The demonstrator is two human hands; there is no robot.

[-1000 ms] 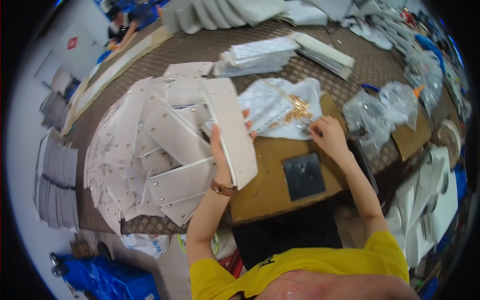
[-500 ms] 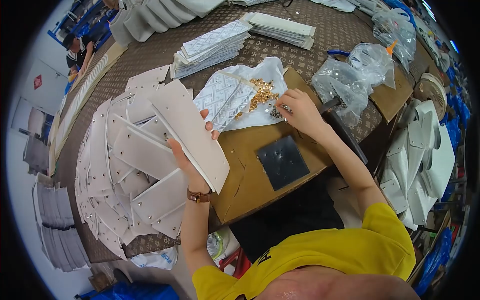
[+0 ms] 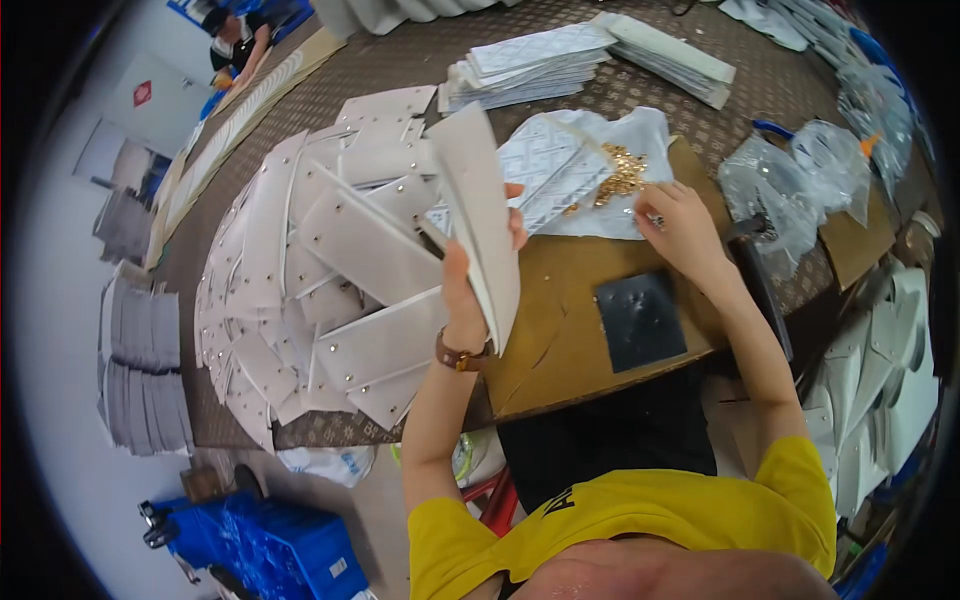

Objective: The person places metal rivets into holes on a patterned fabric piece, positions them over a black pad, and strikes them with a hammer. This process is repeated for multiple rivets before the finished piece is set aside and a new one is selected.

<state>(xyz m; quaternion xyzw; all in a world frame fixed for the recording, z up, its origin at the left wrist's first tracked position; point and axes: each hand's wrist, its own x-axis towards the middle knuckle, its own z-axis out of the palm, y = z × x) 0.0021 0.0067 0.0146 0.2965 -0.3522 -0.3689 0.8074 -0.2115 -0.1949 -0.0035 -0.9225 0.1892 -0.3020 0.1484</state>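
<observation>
My left hand (image 3: 468,305) grips a stiff beige panel (image 3: 472,190), thumb on one side and fingers round the far edge; it stands nearly upright. Beside it rises a big heap of similar beige panels (image 3: 370,245) dotted with metal studs. My right hand (image 3: 682,235) is at the edge of a white plastic sheet (image 3: 590,222), its thumb and fingertips drawn together by a few small silvery pieces. What the fingertips hold is too small to make out. Just beyond them lies a pile of small gold-coloured metal fasteners (image 3: 625,172).
A black square pad (image 3: 640,320) lies on the brown board (image 3: 545,340). Right of my forearm is a dark bar-like tool (image 3: 765,295). Clear plastic bags (image 3: 770,190) and stacked strips (image 3: 530,65) sit farther back. Another person (image 3: 238,45) works at far left.
The view has shifted, so the table appears farther right and higher. The panel in my left hand has turned to a steeper, more edge-on angle. My right hand stays by the small metal pieces.
</observation>
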